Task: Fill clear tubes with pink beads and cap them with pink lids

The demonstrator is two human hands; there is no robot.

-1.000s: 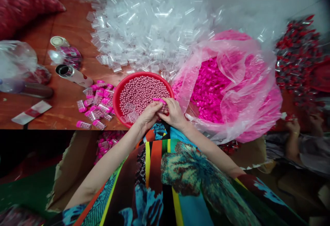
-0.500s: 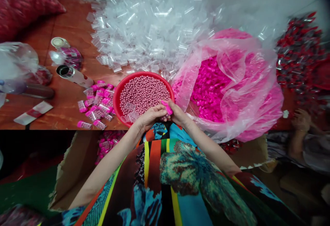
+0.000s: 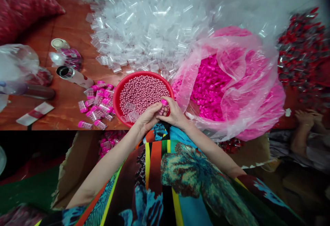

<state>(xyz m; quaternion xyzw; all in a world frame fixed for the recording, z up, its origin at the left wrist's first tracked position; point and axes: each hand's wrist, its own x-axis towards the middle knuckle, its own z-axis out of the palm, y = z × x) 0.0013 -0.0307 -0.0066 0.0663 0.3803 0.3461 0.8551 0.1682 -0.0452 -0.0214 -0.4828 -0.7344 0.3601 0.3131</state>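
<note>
Over the front right rim of a red bowl (image 3: 117, 110), my two hands meet around a small clear container (image 3: 163, 107) with a pink cap and pink beads inside. My left hand (image 3: 149, 116) is closed on its body from the left. From the right, my right hand (image 3: 175, 114) closes on the same container, fingers near the cap. Pink beads (image 3: 144, 92) fill the bowl, and several clear empty containers (image 3: 131, 113) lie on them at the front left. Filled pink-capped containers (image 3: 99, 104) are heaped on the table left of the bowl.
Behind the bowl rises a large pile of clear containers (image 3: 154, 30). A plastic bag (image 3: 247, 98) of pink caps (image 3: 210, 88) stands at right. A flask (image 3: 74, 76) lies at left. Below the table edge is a cardboard box (image 3: 74, 164). Another person's hands (image 3: 306, 117) are far right.
The pink cap, lying aslant between my fingers before, now sits on top of the container. My right hand has shifted slightly and wraps closer around it.
</note>
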